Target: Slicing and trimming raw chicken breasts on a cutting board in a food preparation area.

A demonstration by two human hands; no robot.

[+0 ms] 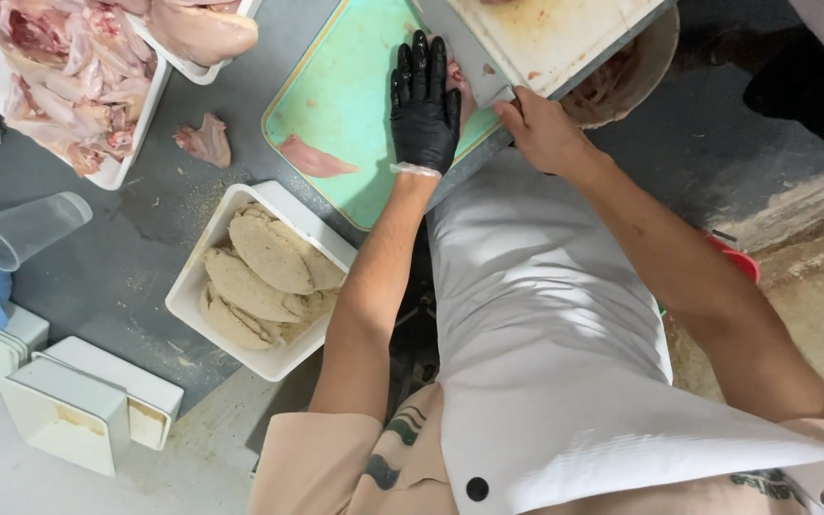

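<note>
Your gloved left hand [423,103] lies flat, fingers spread, pinning a chicken piece [458,84] at the right edge of the green cutting board [336,95]. Your bare right hand [538,129] grips a knife [464,52] there. Wet meat may slide, bringing the blade onto your fingers.

You have one view only, from the camera on your head, looking almost straight down your own chest and white apron [545,324] to the grey surface [126,248] in front of you. It sits close: your forearms run up the middle of the picture to your hands, the gloved left hand [423,105] and the bare right hand [541,129], which meet at the green cutting board [336,105] near the top edge. The surface fills the left half, floor shows at the right, and no second view overlaps.
</note>
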